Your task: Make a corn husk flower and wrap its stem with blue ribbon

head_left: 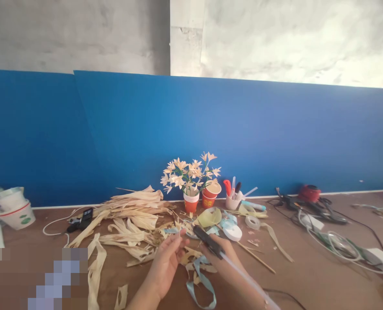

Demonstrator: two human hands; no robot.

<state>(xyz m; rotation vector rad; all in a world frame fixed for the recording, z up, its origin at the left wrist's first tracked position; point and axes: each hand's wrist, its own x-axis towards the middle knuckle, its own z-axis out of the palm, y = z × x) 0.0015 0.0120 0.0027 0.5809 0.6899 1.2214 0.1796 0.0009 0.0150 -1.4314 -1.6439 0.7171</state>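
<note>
In the head view my right hand [222, 254] is wrapped round a black glue gun [209, 242]. A long translucent glue stick [243, 274] runs out of its back along my forearm. The nozzle points left, toward my left hand [168, 254], a short gap apart. My left thumb and fingers are pinched on a small pale piece [179, 234], too small to name. Behind both hands, pale artificial flowers [191, 170] on green stems stand in stacked red-and-white paper cups [190, 203]. A light blue ribbon [202, 286] lies in loops between my forearms.
Dried corn husks [136, 206] spread over the left of the brown table [294, 284]. Right of the flowers stand a red cup [210, 196] and a tool cup [232, 202]. A tape roll [252, 222] lies nearby. White cables [343, 254] tangle at right. A blue partition [243, 129] rises behind.
</note>
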